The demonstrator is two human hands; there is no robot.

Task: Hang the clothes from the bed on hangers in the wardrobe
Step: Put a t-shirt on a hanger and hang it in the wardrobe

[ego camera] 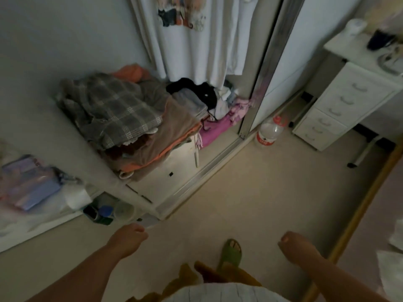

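Inside the wardrobe there's a low white shelf (174, 162) stacked with folded clothes – a grey plaid blanket (115, 107) sits on top of a brown and orange pile (161, 140), with something orange (130, 71) behind it. To the right, black garments (196, 90) and a pink one (220, 124) are heaped beside the mirrored sliding door (261, 73). Out on the beige floor (250, 192) stands a big clear water bottle (269, 131) with a red cap, just by the door track. A white drawer unit (340, 103) stands on the floor too – further right.
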